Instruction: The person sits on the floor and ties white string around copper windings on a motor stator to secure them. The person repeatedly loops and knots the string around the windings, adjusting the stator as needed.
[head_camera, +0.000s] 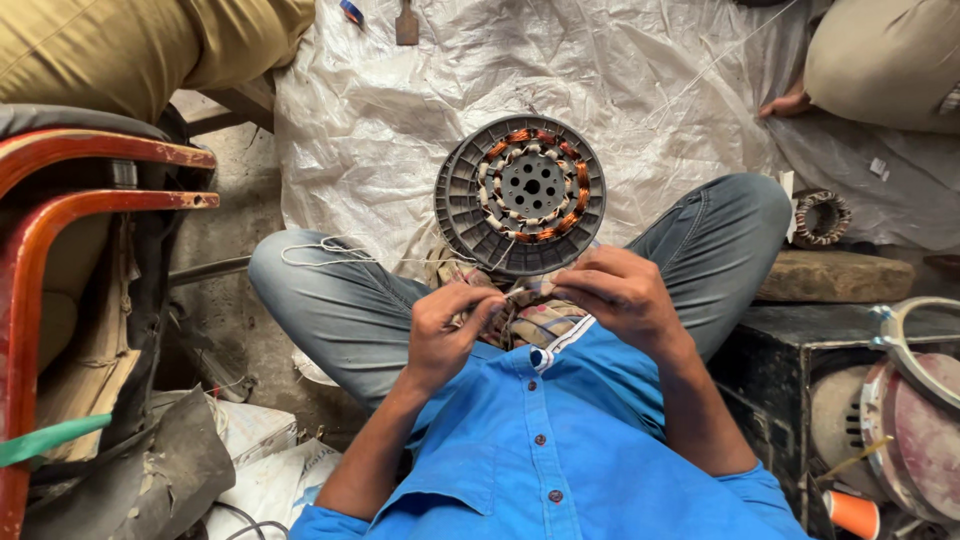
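On lap: round grey stator (520, 195), copper windings, perforated hub.

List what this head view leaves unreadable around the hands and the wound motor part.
- What the left hand and right hand pinch: too thin, covered by fingers.
- Lower rim of the stator: behind the hands.
- Second coil: partly behind the knee.
- Person at top right: cut by the frame edge.

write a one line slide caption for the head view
Seated cross-legged, a person's left hand and right hand work white thread beside a copper-wound motor stator.
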